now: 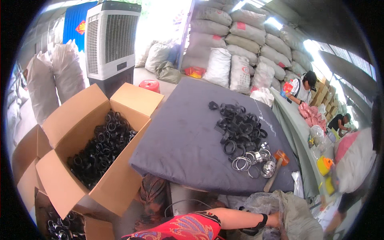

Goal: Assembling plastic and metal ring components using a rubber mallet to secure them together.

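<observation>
Likely reaching step: left hand (273, 220) at plastic bag (301, 219), fingers hidden, can't tell grip; next needs firm hold.

The plastic bag (301, 219) hides the hand's (273, 220) fingers.

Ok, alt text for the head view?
Left hand, below a red patterned sleeve, at a translucent plastic bag, fingers partly hidden, beside a grey cloth-covered table bearing black rings, silvery rings and an orange-headed mallet. At left, an open cardboard box holds more black rings; behind are stacked sacks and, at right, two co-workers.
</observation>
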A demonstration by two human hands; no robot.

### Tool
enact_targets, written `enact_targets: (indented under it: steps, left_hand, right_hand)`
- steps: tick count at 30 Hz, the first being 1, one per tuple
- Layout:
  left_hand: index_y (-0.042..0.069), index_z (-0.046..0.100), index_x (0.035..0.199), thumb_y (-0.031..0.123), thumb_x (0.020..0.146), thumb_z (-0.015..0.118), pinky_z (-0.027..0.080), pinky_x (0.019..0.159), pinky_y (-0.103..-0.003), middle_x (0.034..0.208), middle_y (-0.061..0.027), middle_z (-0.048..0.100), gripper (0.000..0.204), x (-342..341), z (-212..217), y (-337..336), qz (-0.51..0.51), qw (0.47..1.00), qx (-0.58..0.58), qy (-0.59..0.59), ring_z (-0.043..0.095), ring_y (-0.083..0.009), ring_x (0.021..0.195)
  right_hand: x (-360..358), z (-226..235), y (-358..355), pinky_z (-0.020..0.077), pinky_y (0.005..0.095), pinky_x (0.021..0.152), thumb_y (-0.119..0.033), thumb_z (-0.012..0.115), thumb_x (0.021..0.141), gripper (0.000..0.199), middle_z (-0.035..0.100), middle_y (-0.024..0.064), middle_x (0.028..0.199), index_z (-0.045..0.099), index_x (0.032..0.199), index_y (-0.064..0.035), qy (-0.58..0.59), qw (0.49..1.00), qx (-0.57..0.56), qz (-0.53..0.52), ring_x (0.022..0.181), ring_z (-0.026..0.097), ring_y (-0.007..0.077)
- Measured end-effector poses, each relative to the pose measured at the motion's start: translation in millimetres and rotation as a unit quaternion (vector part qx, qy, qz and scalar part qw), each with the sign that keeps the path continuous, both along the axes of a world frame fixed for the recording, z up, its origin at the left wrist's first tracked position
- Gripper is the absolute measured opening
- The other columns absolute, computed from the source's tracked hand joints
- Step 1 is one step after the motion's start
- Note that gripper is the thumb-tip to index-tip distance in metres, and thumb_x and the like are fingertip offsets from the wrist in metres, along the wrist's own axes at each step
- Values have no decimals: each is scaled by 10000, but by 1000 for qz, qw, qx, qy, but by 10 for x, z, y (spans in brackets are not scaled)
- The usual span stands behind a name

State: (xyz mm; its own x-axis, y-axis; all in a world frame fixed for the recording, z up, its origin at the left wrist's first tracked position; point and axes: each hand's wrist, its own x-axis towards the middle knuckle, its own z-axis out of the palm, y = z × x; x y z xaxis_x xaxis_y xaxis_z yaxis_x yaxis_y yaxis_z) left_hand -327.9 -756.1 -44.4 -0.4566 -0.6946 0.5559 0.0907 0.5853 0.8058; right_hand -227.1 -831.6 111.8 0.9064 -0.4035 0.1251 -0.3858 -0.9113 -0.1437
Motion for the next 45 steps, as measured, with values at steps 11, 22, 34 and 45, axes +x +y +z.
enact_targets:
  steps: [11, 22, 34, 45]
  left_hand:
    - [70, 567, 1247, 313, 736, 633, 308, 1076, -393, 1334, -146, 516, 570, -349, 101, 56, 26, 984, -139, -107, 446, -318, 1240]
    - [42, 495, 1301, 439, 783, 680, 305, 1091, -404, 1344, -183, 492, 678, 276, 880, 455, 10, 992, 109, -59, 441, -270, 1273]
    - [-42, 345, 1317, 106, 601, 785, 489, 840, -321, 1079, -137, 596, 854, 580, 1982, 1022, 79, 977, 196, 21, 584, -208, 975]
    - [-50, 274, 1358, 111, 670, 745, 479, 878, -348, 1149, -197, 580, 849, 1281, 2424, 1189, 231, 950, 49, 204, 598, -265, 1043]
  right_hand:
    - [-527, 228, -69, 427, 340, 927, -212, 446, 952, 348, 611, 96, 1181, 561, 1231, -38, 15, 997, -37, -71, 1040, 558, 212]
    - [-2563, -337, 1406, 433, 336, 916, -216, 445, 955, 347, 619, 89, 1166, 563, 1227, -36, 23, 942, 37, -332, 1018, 566, 202]
    - [-1814, 980, 2223, 474, 356, 658, -202, 741, 701, 397, 633, 161, 776, 597, 943, 77, -254, 809, 18, -529, 718, 598, 198]
    - [-1040, 1553, 2016, 491, 363, 755, -147, 705, 684, 646, 648, 193, 875, 452, 1203, 142, -332, 896, 21, -296, 821, 644, 280]
